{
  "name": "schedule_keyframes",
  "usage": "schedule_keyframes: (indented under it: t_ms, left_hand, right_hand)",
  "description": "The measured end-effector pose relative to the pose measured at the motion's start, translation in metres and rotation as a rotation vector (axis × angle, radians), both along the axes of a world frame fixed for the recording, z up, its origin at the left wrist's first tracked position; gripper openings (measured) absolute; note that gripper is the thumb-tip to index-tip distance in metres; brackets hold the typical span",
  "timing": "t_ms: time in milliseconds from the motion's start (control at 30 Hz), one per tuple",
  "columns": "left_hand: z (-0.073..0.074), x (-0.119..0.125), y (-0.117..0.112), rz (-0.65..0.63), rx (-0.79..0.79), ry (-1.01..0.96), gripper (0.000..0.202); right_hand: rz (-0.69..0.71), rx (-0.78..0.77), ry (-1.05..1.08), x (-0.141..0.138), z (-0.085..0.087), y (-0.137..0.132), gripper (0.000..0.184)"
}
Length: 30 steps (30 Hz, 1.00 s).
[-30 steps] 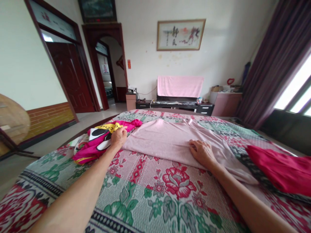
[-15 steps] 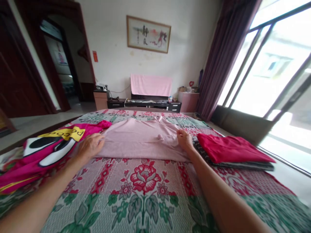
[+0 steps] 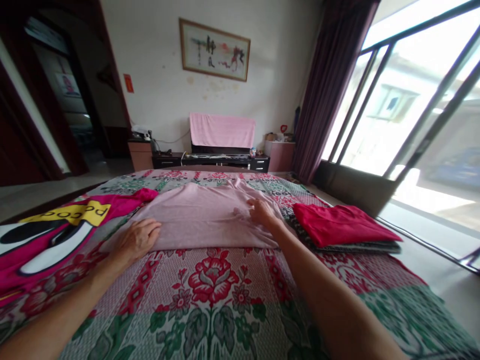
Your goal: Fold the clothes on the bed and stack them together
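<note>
A pale pink shirt (image 3: 202,215) lies spread on the floral cover, its near edge straight and its top slightly wrinkled. My left hand (image 3: 139,237) rests on the shirt's left part, palm down, with the fingers stretched out. Over on the shirt's right part is my right hand (image 3: 263,213), its fingers apart and lightly bent against the cloth. A small bunched patch of fabric (image 3: 240,212) shows just left of that hand. Neither hand visibly grips the cloth.
Left of the shirt lies a magenta garment (image 3: 56,250) with a yellow and white print. A folded red garment (image 3: 341,225) sits on dark folded cloth (image 3: 360,248) at the right. The floral cover (image 3: 210,305) spans the surface; a window (image 3: 390,110) stands beyond at right.
My right hand has moved from the shirt's right edge inward over the cloth, its fingers loosening. My left hand has flattened onto the shirt. The camera view has turned slightly right.
</note>
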<state>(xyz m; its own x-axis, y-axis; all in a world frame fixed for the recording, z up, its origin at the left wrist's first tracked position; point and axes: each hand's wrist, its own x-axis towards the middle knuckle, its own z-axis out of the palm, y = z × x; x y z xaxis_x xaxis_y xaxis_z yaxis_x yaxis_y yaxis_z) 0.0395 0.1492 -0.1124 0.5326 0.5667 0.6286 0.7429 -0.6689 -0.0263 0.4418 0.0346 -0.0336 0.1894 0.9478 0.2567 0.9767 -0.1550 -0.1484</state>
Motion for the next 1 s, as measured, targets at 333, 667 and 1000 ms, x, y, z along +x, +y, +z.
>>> schedule_keyframes:
  t_ms: [333, 667, 1000]
  left_hand:
    - [0.003, 0.002, -0.004, -0.009, -0.012, 0.012, 0.038]
    - [0.005, 0.006, -0.010, 0.003, -0.042, -0.049, 0.034]
    - [0.002, 0.004, -0.005, -0.008, -0.044, -0.025, 0.036]
  right_hand:
    - [0.015, -0.087, -0.118, -0.018, -0.004, 0.023, 0.028]
    - [-0.002, 0.169, 0.079, -0.006, -0.018, 0.030, 0.034]
    - [-0.224, 0.126, 0.151, 0.036, -0.006, -0.019, 0.030]
